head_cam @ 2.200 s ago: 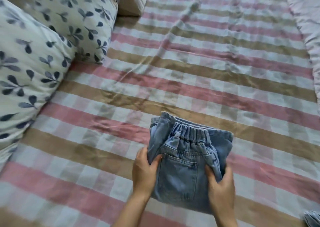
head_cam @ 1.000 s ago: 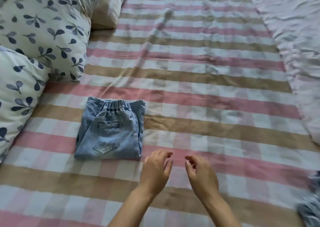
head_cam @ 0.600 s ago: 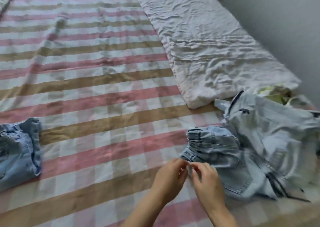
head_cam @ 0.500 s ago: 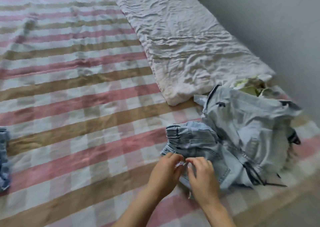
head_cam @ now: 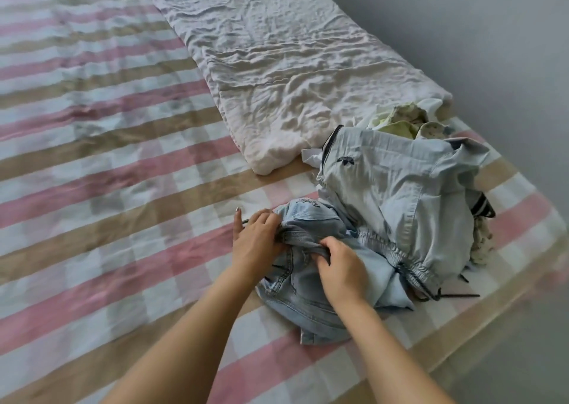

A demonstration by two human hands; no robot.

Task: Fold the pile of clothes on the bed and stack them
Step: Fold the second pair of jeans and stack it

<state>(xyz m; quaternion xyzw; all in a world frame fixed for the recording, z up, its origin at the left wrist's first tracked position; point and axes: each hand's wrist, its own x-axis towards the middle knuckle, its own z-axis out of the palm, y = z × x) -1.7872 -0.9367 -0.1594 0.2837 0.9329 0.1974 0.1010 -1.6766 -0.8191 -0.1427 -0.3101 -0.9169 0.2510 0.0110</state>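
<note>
A grey wall [head_cam: 492, 18] runs beside the bed [head_cam: 92, 157], crumpled white quilt [head_cam: 277, 49] on it.

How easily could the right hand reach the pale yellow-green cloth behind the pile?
Probably not yet: the right hand grips the crumpled light-blue denim garment, and the pale blue garment with the black logo lies heaped in front of the pale yellow-green cloth, covering part of it.

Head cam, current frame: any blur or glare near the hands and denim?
Head view: the left hand, the right hand and the denim garment they hold look fairly sharp. Head view: the striped bedsheet at far left is smeared by blur. Head view: the light is soft, with no glare.
</note>
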